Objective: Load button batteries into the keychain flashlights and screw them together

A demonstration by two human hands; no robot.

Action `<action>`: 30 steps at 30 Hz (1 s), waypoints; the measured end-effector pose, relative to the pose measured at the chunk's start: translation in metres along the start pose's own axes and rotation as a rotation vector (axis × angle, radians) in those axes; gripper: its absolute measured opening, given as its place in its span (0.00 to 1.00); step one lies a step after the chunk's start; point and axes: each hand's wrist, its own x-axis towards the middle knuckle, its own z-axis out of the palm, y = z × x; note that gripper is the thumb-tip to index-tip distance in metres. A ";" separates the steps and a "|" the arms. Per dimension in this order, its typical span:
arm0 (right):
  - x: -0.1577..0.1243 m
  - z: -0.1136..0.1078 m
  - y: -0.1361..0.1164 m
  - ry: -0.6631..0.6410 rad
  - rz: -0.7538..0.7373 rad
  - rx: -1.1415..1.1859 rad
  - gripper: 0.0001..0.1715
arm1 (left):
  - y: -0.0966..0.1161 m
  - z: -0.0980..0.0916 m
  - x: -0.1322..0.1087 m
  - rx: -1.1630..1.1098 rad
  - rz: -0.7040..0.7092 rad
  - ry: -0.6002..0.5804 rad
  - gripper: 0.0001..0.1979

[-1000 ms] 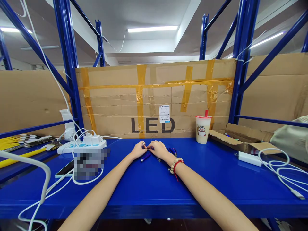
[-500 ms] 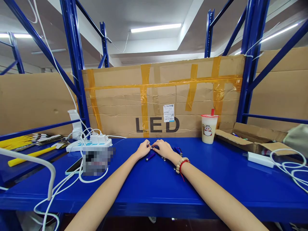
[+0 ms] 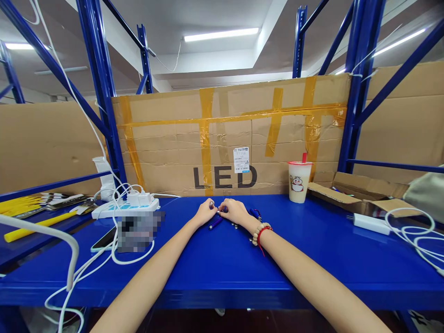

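My left hand (image 3: 205, 213) is closed at the middle of the blue shelf top, with a small shiny metal part (image 3: 211, 204) showing at its fingertips. Close beside it, my right hand (image 3: 234, 211) bends its fingers into a pinch; what sits in them is too small to make out. Just below the hands lies a short purple-blue cylinder (image 3: 215, 224) with a silvery end. Another dark blue small piece (image 3: 255, 213) rests behind my right wrist. Small metal bits (image 3: 235, 225) show under that hand, partly hidden by it. A bead bracelet (image 3: 259, 233) circles my right wrist.
To the left are a white power strip (image 3: 121, 209), a phone (image 3: 104, 239) and looped white cables. A lidded drink cup (image 3: 299, 182) stands at the back right, near an open cardboard box (image 3: 360, 196) and a white adapter (image 3: 371, 224). Taped cardboard (image 3: 166, 152) closes off the back.
The view has shifted slightly. Both hands stay close together at the same spot, with the fingers moving a little; the shiny part in my left hand shows more clearly.
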 end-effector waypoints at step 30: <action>-0.002 0.002 -0.002 0.096 0.105 0.043 0.12 | -0.003 0.000 -0.002 0.258 0.187 -0.161 0.08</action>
